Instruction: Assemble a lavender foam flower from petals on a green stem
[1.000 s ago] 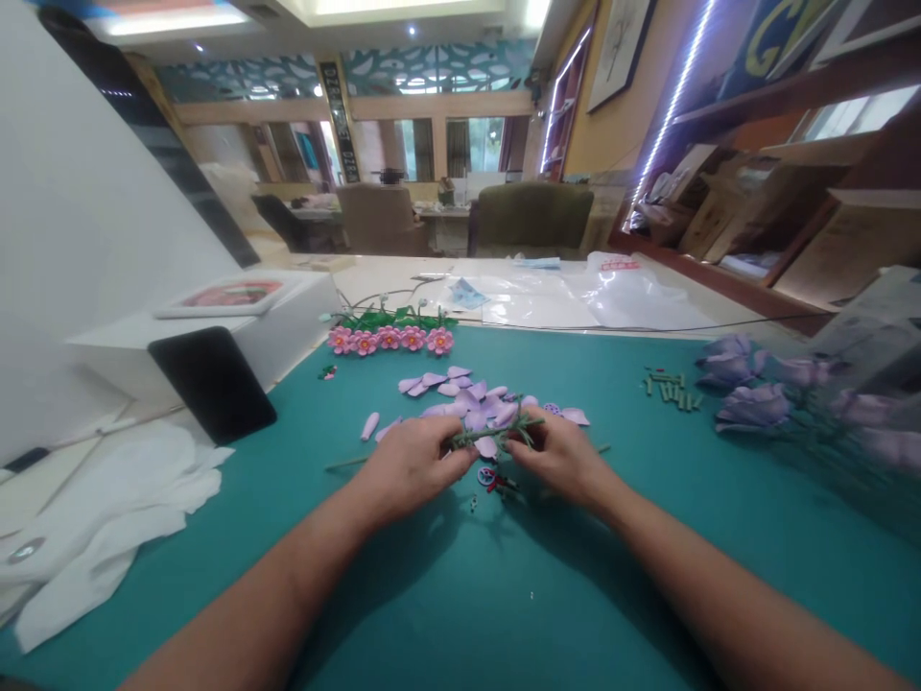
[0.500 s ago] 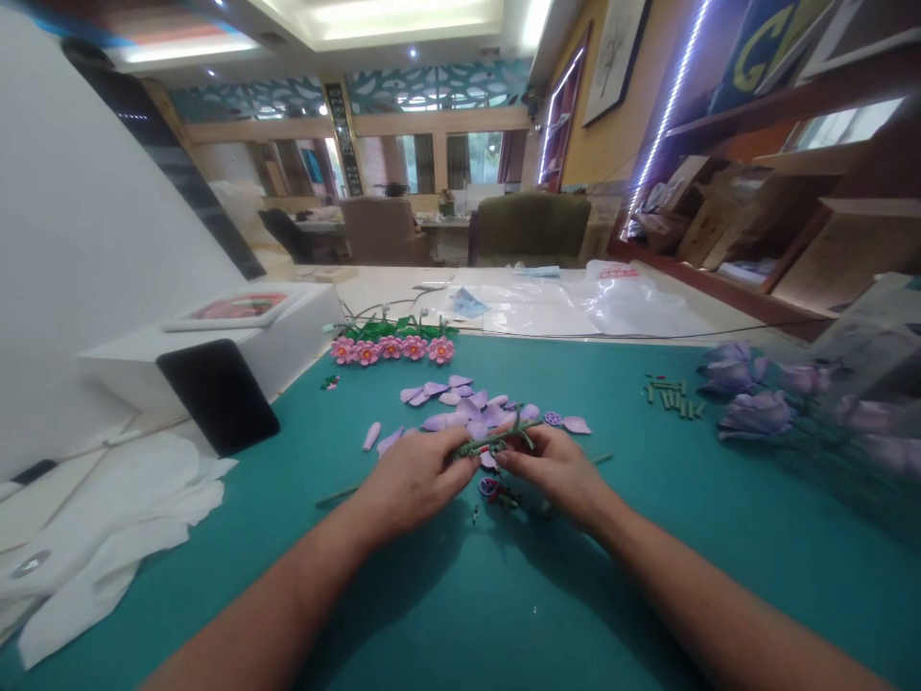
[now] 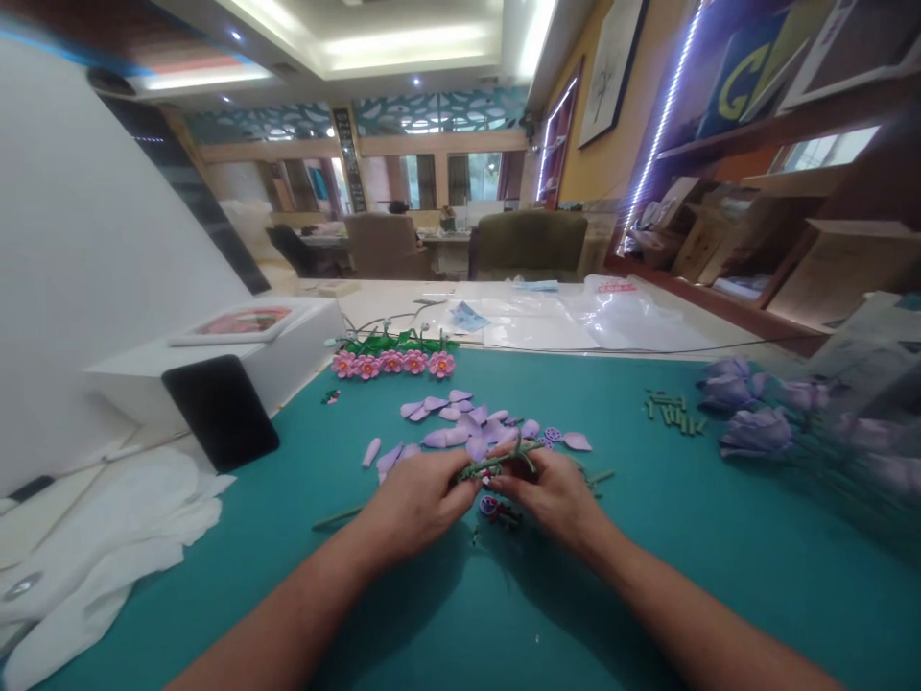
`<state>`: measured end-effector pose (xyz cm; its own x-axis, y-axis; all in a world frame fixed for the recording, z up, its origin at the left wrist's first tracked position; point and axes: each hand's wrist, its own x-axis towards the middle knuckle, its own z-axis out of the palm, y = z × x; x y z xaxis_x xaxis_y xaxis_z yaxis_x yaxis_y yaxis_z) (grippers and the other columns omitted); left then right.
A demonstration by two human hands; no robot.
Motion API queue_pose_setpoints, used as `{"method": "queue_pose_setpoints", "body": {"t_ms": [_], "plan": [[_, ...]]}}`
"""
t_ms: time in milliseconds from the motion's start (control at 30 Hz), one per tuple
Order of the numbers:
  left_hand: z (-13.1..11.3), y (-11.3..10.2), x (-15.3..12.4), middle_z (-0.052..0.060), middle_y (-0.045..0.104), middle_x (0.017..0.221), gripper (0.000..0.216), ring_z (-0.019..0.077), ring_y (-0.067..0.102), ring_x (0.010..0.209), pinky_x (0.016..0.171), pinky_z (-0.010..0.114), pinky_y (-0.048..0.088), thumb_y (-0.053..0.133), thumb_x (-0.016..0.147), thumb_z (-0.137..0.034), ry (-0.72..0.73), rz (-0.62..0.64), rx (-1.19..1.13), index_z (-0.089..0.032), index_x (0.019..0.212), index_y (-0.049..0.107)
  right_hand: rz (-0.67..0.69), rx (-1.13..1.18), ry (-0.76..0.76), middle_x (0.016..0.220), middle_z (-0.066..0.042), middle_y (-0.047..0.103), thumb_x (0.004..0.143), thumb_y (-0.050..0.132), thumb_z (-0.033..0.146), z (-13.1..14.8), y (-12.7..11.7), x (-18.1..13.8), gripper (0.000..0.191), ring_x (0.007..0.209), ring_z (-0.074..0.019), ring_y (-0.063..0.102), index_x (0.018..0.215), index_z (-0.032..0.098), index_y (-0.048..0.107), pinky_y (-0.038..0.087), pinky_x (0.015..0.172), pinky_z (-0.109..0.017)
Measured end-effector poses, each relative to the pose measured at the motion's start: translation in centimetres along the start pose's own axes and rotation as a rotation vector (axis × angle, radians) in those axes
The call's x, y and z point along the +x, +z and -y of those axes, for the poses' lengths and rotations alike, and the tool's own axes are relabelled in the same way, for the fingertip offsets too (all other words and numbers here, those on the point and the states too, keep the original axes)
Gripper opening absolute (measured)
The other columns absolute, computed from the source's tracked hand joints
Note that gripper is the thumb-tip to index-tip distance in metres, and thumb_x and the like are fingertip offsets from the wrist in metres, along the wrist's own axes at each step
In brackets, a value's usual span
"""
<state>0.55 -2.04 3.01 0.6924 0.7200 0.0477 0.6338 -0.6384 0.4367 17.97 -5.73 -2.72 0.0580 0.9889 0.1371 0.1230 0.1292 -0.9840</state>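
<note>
My left hand [image 3: 417, 499] and my right hand [image 3: 551, 491] meet over the teal mat [image 3: 648, 537], both pinched on a thin green branched stem [image 3: 496, 463] held between them. Just beyond the fingers lies a scatter of loose lilac petals [image 3: 460, 422]. Small purple and red pieces [image 3: 493, 507] sit on the mat right under my fingertips. A thin green rod [image 3: 338, 518] lies on the mat left of my left hand.
A row of pink flowers with green leaves [image 3: 392, 360] lies at the mat's far edge. Short green pieces [image 3: 673, 408] and finished lilac flowers [image 3: 755, 422] sit at the right. A black tablet [image 3: 220, 411] leans on a white box; white cloth [image 3: 93, 547] lies left.
Both hands keep hold of the stem and have drifted slightly lower in view as the camera tilted up. The right hand's fingers have shifted along the stem.
</note>
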Motion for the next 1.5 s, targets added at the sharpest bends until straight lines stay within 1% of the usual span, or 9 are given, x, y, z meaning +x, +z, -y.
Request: {"method": "queue_pose_setpoints", "body": {"t_ms": [100, 200, 333, 433, 567, 767, 967, 1200, 1500], "plan": [[0.0, -0.1, 0.0, 0.0, 0.056, 0.065, 0.021, 0.014, 0.048, 0.059, 0.055, 0.025, 0.025, 0.041, 0.086, -0.027, 0.004, 0.009, -0.004, -0.019, 0.07, 0.051, 0.019, 0.053, 0.019, 0.063, 0.003, 0.051, 0.064, 0.071, 0.034, 0.2, -0.1, 0.0, 0.023, 0.059, -0.0122, 0.047, 0.081, 0.019, 0.066, 0.04, 0.055, -0.026], [0.1, -0.1, 0.0, 0.0, 0.057, 0.067, 0.022, 0.0143, 0.049, 0.06, 0.055, 0.025, 0.026, 0.04, 0.087, -0.028, 0.011, 0.007, -0.014, -0.019, 0.072, 0.052, 0.06, 0.125, 0.063, 0.066, 0.002, 0.055, 0.062, 0.074, 0.034, 0.3, -0.1, 0.1, 0.027, 0.063, -0.0131, 0.05, 0.082, 0.018, 0.067, 0.043, 0.058, -0.027], [0.1, -0.1, -0.1, 0.001, 0.057, 0.067, 0.022, 0.0147, 0.05, 0.061, 0.055, 0.025, 0.027, 0.041, 0.087, -0.028, -0.006, 0.002, -0.01, -0.019, 0.072, 0.053, 0.076, 0.201, 0.111, 0.07, 0.0, 0.06, 0.059, 0.078, 0.032, 0.1, -0.3, 0.3, 0.029, 0.065, -0.0133, 0.054, 0.083, 0.018, 0.068, 0.045, 0.059, -0.027], [0.0, -0.2, -0.1, 0.0, 0.057, 0.065, 0.023, 0.0145, 0.049, 0.059, 0.054, 0.025, 0.026, 0.041, 0.087, -0.029, -0.015, 0.014, -0.007, -0.019, 0.071, 0.053, 0.096, 0.211, 0.122, 0.071, 0.0, 0.062, 0.058, 0.08, 0.031, 0.3, -0.5, 0.4, 0.031, 0.065, -0.0137, 0.056, 0.084, 0.018, 0.068, 0.048, 0.061, -0.028], [-0.1, -0.5, -0.2, 0.0, 0.056, 0.064, 0.02, 0.0139, 0.048, 0.059, 0.053, 0.025, 0.026, 0.043, 0.086, -0.028, -0.015, 0.031, -0.043, -0.019, 0.07, 0.053, 0.146, 0.221, 0.128, 0.076, 0.0, 0.066, 0.058, 0.082, 0.027, 1.1, -1.0, 0.3, 0.032, 0.07, -0.0143, 0.06, 0.085, 0.018, 0.067, 0.05, 0.068, -0.029], [-0.1, -0.7, -0.4, -0.001, 0.052, 0.062, 0.021, 0.0121, 0.044, 0.056, 0.051, 0.025, 0.025, 0.043, 0.085, -0.028, 0.029, 0.038, -0.087, -0.019, 0.069, 0.052, 0.211, 0.29, 0.122, 0.074, 0.002, 0.065, 0.058, 0.082, 0.03, 1.4, -1.2, 0.2, 0.035, 0.067, -0.0132, 0.06, 0.085, 0.019, 0.064, 0.051, 0.067, -0.029], [-0.2, -0.7, -0.4, -0.002, 0.051, 0.062, 0.02, 0.0125, 0.045, 0.057, 0.052, 0.025, 0.025, 0.043, 0.085, -0.027, 0.038, 0.054, -0.078, -0.019, 0.067, 0.05, 0.199, 0.249, 0.146, 0.071, 0.002, 0.065, 0.056, 0.083, 0.03, 1.0, -1.5, 0.2, 0.034, 0.066, -0.0132, 0.059, 0.082, 0.019, 0.065, 0.05, 0.065, -0.029], [0.2, -0.6, -0.4, 0.0, 0.052, 0.067, 0.022, 0.0157, 0.048, 0.061, 0.055, 0.027, 0.026, 0.041, 0.088, -0.034, 0.041, 0.067, -0.007, -0.021, 0.071, 0.046, 0.212, 0.288, 0.145, 0.071, 0.002, 0.064, 0.056, 0.082, 0.026, 1.0, -1.3, 0.3, 0.032, 0.066, -0.0126, 0.059, 0.083, 0.02, 0.065, 0.049, 0.066, -0.028], [-0.2, -0.7, -0.5, 0.001, 0.053, 0.068, 0.022, 0.0161, 0.047, 0.06, 0.053, 0.028, 0.025, 0.039, 0.089, -0.033, 0.019, 0.091, 0.047, -0.021, 0.071, 0.042, 0.172, 0.224, 0.136, 0.066, 0.003, 0.062, 0.057, 0.079, 0.022, 1.0, -1.2, 0.3, 0.023, 0.063, -0.0128, 0.058, 0.075, 0.018, 0.065, 0.049, 0.064, -0.029]]}}
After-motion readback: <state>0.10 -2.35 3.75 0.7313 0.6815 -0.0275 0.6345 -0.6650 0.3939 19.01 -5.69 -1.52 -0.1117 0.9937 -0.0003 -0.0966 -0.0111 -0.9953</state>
